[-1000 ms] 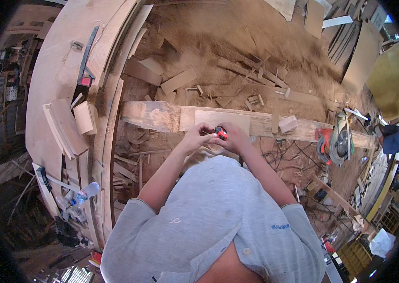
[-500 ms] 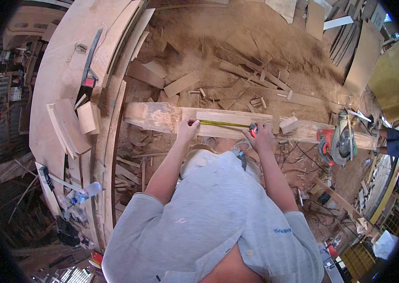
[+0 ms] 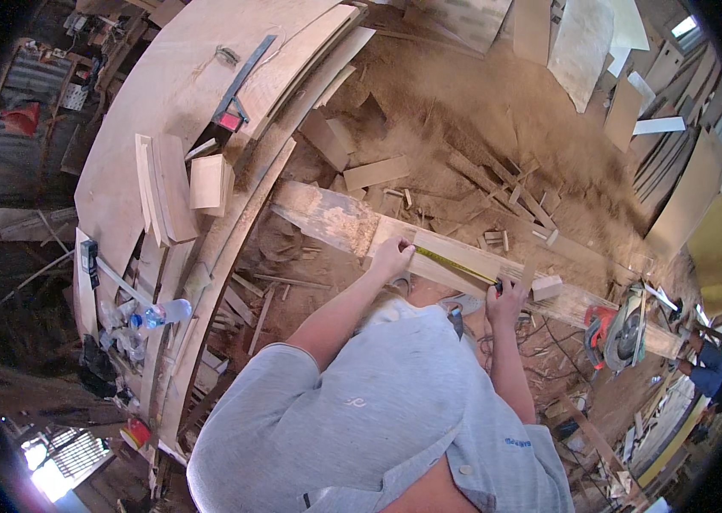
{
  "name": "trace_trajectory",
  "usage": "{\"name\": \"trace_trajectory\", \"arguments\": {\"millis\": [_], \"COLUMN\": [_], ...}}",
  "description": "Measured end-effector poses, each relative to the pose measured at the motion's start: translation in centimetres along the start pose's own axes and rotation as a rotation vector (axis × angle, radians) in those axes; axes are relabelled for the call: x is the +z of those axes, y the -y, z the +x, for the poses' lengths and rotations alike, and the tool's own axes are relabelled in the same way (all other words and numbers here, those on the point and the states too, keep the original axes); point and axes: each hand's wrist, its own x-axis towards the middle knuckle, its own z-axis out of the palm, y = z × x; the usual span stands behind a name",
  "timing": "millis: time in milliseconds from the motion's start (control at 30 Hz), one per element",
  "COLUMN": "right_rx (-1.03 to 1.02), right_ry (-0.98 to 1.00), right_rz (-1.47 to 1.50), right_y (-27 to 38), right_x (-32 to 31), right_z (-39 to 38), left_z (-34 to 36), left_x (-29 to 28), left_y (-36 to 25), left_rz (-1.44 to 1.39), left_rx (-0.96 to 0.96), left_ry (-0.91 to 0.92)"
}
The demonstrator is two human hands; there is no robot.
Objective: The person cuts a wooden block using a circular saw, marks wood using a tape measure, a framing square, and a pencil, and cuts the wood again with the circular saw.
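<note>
A yellow tape measure blade [image 3: 453, 263] is stretched along a pale board [image 3: 431, 275] that lies on a long, rough wooden beam [image 3: 318, 211]. My left hand [image 3: 393, 258] pinches the blade's end near the board's left part. At the other end, my right hand [image 3: 507, 302] is closed round the tape measure case [image 3: 498, 285], which is mostly hidden by the fingers. A small wood block [image 3: 546, 287] sits on the beam just right of my right hand.
A circular saw [image 3: 626, 335] stands toward the beam's right end, near another person in dark blue [image 3: 714, 369]. On the left, a large panel stack [image 3: 135, 111] carries wood blocks [image 3: 210, 183], a black-and-red square tool [image 3: 246, 81] and a plastic bottle [image 3: 169, 314]. Offcuts and sawdust cover the floor.
My view has turned, so the beam now slants down to the right and the panel stack sits further into view. Both hands keep hold of the stretched tape measure.
</note>
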Motion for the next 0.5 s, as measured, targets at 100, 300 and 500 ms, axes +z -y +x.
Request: {"name": "trace_trajectory", "arguments": {"millis": [100, 300, 500], "right_rx": [0.0, 0.019, -0.01], "right_ry": [0.012, 0.08, 0.045], "right_rz": [0.027, 0.012, -0.003], "right_y": [0.3, 0.2, -0.2], "right_x": [-0.1, -0.9, -1.0], "right_z": [0.1, 0.4, 0.2], "left_z": [1.2, 8.4, 16.1], "left_x": [0.0, -13.9, -37.1], "left_y": [1.3, -1.2, -6.3], "left_rz": [-0.034, -0.056, 0.979], "left_rx": [0.028, 0.103, -0.035], "left_ry": [0.059, -0.303, -1.226]}}
